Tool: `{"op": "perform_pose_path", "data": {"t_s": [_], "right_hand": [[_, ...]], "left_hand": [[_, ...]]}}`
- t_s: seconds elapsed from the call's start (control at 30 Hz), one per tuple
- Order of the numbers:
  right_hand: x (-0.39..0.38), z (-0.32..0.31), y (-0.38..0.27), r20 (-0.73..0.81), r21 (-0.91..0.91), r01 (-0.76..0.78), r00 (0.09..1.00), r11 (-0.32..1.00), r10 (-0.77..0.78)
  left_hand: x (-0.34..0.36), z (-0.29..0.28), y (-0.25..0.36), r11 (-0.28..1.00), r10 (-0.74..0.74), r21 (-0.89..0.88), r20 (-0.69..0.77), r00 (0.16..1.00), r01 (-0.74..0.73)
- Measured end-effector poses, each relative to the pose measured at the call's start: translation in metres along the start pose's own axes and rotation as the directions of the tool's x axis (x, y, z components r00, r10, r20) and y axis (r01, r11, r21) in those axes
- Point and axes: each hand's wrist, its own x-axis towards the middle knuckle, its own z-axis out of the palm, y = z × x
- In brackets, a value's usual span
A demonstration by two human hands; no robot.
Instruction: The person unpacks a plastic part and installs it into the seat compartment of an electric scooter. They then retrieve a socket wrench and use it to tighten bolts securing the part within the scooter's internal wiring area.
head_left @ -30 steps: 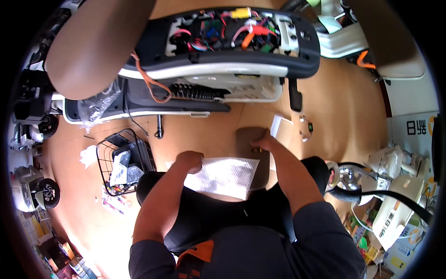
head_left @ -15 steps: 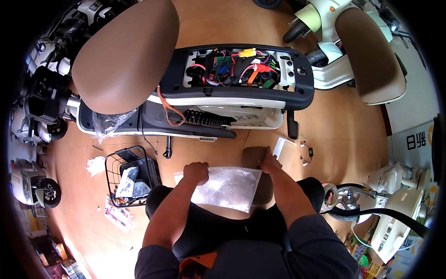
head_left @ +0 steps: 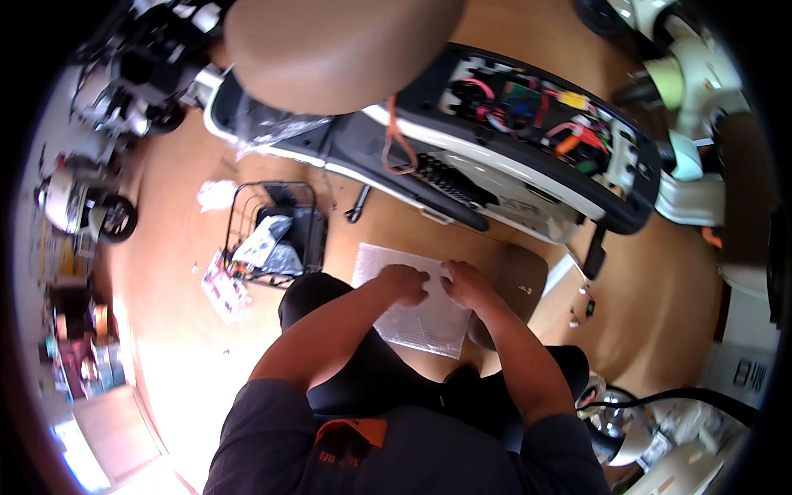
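Note:
A silvery, translucent bubble-wrap sheet is spread low in front of my knees. My left hand is closed on its upper middle part, fingers curled. Close beside it, my right hand is closed at the sheet's upper right edge; its fingertips are partly hidden. Under and right of the sheet lies a brown padded cushion, with a small yellowish mark on it. A white strip shows past the cushion's far right edge.
Ahead stands a scooter with its brown seat raised and a wiring compartment exposed. Its kickstand reaches the floor. At left are a black wire basket holding plastic-wrapped items and a plastic packet. Another scooter stands farther left.
My view has swung right. My hands have come together over the sheet, the right moving from the cushion's far edge to the sheet's edge. The sheet now lies flatter.

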Motion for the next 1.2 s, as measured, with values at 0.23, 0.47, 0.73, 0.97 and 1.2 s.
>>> {"op": "perform_pose_path", "data": {"t_s": [0.23,0.47,0.73,0.97,1.2], "right_hand": [[0.03,0.008,-0.023,0.305,-0.131,0.139,0.948,0.982,-0.094],[0.069,0.078,-0.062,0.509,-0.41,0.104,0.85,0.906,0.132],[0.058,0.161,-0.134,0.612,-0.489,0.077,0.74,0.869,0.279],[0.085,0.229,-0.111,0.657,-0.526,0.147,0.696,0.838,0.29],[0.072,0.197,-0.131,0.669,-0.611,0.213,0.653,0.763,0.354]], "left_hand": [[-0.085,-0.008,0.051,0.99,0.081,-0.118,-0.009,0.997,-0.082],[-0.156,0.033,0.075,0.964,-0.059,-0.264,-0.199,0.978,0.005],[-0.225,0.057,0.091,0.942,-0.23,-0.311,-0.319,0.919,0.128],[-0.302,-0.008,0.125,0.987,-0.158,-0.092,-0.364,0.918,0.133],[-0.278,0.003,0.072,0.94,0.031,-0.304,-0.385,0.922,-0.158]]}}
